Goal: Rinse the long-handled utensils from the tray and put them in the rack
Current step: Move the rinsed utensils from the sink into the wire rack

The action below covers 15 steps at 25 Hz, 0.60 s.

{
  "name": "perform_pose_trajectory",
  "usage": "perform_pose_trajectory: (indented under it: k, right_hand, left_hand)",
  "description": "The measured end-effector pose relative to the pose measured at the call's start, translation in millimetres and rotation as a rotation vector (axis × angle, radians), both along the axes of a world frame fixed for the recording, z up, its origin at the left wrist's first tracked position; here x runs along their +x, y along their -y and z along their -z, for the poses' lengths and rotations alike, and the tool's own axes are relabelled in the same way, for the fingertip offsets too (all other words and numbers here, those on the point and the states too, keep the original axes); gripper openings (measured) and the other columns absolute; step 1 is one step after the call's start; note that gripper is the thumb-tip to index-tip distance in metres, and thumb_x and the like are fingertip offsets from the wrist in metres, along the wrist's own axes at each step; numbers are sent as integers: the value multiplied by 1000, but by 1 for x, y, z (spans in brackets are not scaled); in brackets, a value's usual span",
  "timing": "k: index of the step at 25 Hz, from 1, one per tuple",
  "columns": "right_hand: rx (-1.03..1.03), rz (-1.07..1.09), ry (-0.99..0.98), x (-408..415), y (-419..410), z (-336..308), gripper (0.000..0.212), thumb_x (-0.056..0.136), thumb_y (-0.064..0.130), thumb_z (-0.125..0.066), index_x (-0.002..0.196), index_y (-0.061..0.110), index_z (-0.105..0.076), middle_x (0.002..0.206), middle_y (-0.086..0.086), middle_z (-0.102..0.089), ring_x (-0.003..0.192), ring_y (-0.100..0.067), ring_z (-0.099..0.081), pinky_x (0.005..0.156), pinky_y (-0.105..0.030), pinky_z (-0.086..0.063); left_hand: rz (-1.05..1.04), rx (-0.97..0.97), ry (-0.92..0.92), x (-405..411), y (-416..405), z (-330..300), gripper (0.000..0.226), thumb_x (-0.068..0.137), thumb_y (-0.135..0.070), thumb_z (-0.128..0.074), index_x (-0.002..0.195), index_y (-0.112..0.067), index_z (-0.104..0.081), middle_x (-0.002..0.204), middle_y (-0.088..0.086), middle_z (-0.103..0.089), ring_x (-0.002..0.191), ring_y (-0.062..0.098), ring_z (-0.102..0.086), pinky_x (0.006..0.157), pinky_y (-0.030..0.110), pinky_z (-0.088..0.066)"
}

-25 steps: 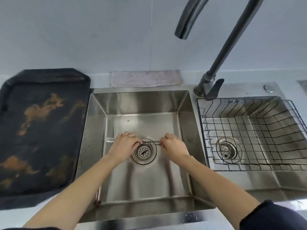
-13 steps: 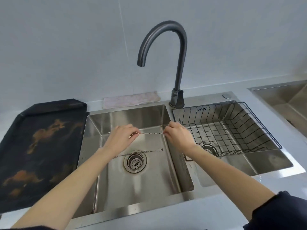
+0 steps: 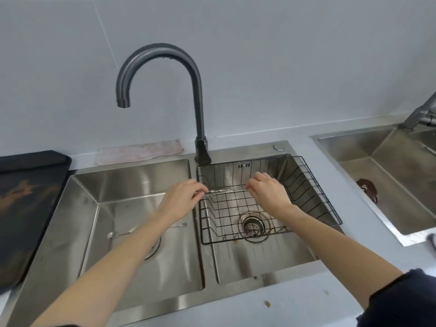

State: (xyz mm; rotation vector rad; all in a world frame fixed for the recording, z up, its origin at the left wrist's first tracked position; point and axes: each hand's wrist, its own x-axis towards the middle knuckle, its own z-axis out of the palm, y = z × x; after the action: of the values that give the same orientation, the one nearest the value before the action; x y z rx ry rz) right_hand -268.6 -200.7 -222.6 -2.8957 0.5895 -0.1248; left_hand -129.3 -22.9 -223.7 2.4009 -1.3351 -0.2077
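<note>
Half a second ago the thin twisted metal utensil (image 3: 226, 190) hung over the left basin; now both hands have carried it right, level above the black wire rack (image 3: 325, 204) in the right basin, so rinsing looks done and setting it down comes next. The left hand (image 3: 181, 199) pinches one end in a tight fingertip grip and the right hand (image 3: 269, 192) pinches the other. Another long utensil (image 3: 179, 225), partly hidden by the forearm, still lies on the floor of the left basin (image 3: 113, 185), and the dark tray (image 3: 28, 199) on the desk shows none.
</note>
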Motion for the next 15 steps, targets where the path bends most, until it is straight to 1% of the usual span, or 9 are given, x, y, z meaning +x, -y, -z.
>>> perform_pose_trajectory:
  k: [5, 9, 12, 15]
  right_hand:
    - [20, 23, -35, -20, 54, 13, 25, 97, 20, -44, 112, 11, -62, 115, -6, -59, 111, -23, -52, 89, -34, -44]
    - [45, 45, -70, -23, 84, 26, 26, 97, 21, -44, 111, 12, -63, 115, -6, -59, 110, -23, -52, 89, -34, -44]
    - [75, 51, -102, -18, 99, 40, 26, 97, 21, -44, 111, 12, -63, 116, -6, -59, 111, -23, -51, 90, -34, -43]
    - [115, 53, -143, -7, 113, 56, 26, 97, 20, -44, 112, 11, -63, 119, -6, -57, 113, -23, -50, 91, -35, -43]
  left_hand:
    - [-9, 57, -22, -20, 51, 11, 25, 92, -22, -48, 112, -20, -64, 107, 3, -67, 100, 21, -61, 88, 37, -50]
    - [-28, 111, -41, -29, 82, 25, 24, 92, -24, -48, 111, -19, -62, 108, 1, -66, 101, 16, -60, 90, 31, -48]
    - [-50, 174, -53, -23, 101, 36, 23, 92, -24, -47, 110, -17, -61, 111, 1, -66, 103, 16, -59, 91, 32, -48]
    - [-58, 231, -79, -12, 117, 48, 23, 92, -24, -47, 109, -17, -61, 111, 1, -64, 103, 16, -59, 87, 29, -48]
